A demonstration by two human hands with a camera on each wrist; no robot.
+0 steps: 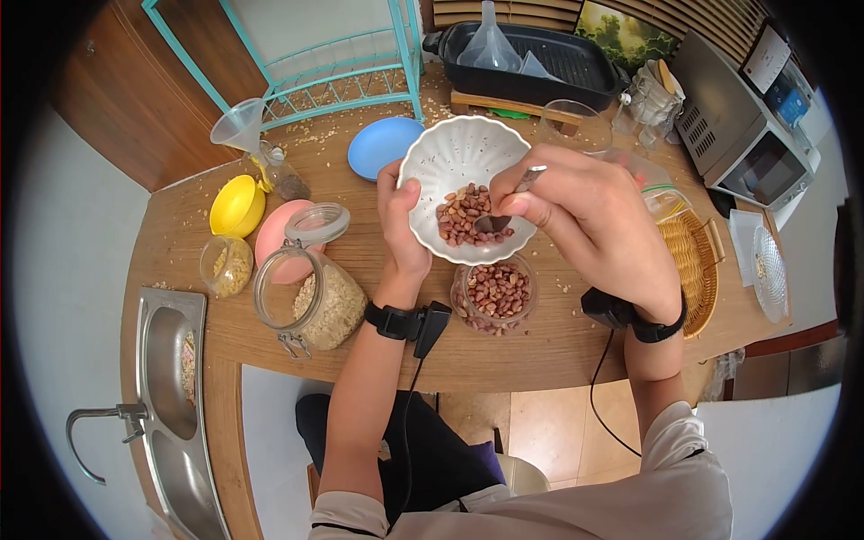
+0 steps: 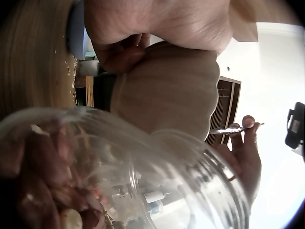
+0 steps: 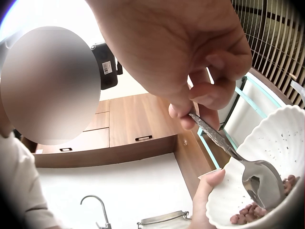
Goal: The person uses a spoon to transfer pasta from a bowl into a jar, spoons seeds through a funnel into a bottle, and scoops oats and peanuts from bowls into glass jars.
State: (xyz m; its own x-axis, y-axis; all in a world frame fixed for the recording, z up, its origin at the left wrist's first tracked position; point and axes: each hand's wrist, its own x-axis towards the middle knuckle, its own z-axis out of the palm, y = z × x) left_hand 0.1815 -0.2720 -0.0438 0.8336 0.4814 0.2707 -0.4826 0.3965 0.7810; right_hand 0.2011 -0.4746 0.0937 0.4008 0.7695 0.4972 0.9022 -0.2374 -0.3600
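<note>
A white fluted bowl [image 1: 441,171] with reddish peanuts [image 1: 461,214] in it is tilted above a glass jar [image 1: 495,319] of peanuts. My left hand [image 1: 402,225] grips the bowl's left side, thumb at the rim; in the left wrist view that hand [image 2: 157,21] holds the bowl [image 2: 167,90] from outside. My right hand [image 1: 594,216] pinches a metal spoon by its handle [image 1: 531,177]. In the right wrist view the spoon [image 3: 264,183] has its head among the peanuts, and the hand [image 3: 181,52] is above it.
Left stand an open jar of oats [image 1: 337,310], a pink plate [image 1: 270,236], a yellow bowl [image 1: 236,207] and a small jar [image 1: 227,267]. A blue plate [image 1: 382,148] is behind the left hand. A wicker basket [image 1: 697,270] and microwave [image 1: 742,135] stand right.
</note>
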